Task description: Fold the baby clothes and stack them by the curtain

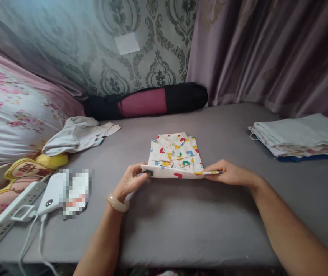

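Note:
A small white shirt (175,149) with red, blue, yellow and green prints lies folded in the middle of the grey sheet, its collar toward the far side. Its near edge is turned up as a band, raised a little off the surface. My left hand (131,178), with a pale bangle (118,203) at the wrist, pinches the left end of that band between thumb and fingers. At the right end, my right hand (228,172) grips the same edge, thumb on top. Fingers of both hands are partly hidden by the cloth.
A stack of folded cloth (299,136) lies at the right. A crumpled pale garment (77,134), a yellow plush toy (22,176), a white power strip (11,214) and a white charger box (53,191) with cables are at the left. A black and maroon bolster (143,102) lies along the wall.

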Tool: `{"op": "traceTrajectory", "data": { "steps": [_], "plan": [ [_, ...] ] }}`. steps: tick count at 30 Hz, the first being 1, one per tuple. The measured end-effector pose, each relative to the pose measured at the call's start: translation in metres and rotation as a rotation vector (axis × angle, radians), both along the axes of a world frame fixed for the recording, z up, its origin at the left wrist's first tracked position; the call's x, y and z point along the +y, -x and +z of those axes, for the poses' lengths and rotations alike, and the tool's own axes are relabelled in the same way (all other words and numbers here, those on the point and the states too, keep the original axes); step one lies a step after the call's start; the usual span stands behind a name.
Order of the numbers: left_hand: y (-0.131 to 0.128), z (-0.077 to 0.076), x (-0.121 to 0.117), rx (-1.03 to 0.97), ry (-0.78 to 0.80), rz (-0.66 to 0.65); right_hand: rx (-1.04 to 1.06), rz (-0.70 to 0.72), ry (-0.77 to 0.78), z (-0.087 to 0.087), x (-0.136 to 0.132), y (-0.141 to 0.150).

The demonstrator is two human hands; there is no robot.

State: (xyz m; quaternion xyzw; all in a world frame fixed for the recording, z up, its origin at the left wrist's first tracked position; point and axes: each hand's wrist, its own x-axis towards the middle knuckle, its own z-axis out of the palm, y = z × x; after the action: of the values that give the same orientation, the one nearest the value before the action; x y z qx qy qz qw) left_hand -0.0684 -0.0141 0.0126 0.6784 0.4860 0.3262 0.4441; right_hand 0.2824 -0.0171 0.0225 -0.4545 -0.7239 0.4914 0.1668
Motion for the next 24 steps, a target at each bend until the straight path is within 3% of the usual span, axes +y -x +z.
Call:
{"op": "traceTrajectory", "data": {
  "steps": [5,9,18,24],
  "plan": [
    [0.009,0.0,-0.004,-0.157,0.205,-0.169,0.115,0.114,0.214,0.006,-0.007,-0.003],
    [0.013,-0.009,0.001,-0.208,0.256,-0.179,0.219,0.077,0.316,0.002,-0.005,-0.003],
    [-0.014,-0.022,0.012,-0.326,0.175,0.233,0.328,-0.366,0.238,-0.017,0.011,0.013],
    [-0.029,-0.041,0.029,-0.285,0.076,0.347,0.211,-0.495,0.083,-0.032,0.029,0.021]
  ]
}}
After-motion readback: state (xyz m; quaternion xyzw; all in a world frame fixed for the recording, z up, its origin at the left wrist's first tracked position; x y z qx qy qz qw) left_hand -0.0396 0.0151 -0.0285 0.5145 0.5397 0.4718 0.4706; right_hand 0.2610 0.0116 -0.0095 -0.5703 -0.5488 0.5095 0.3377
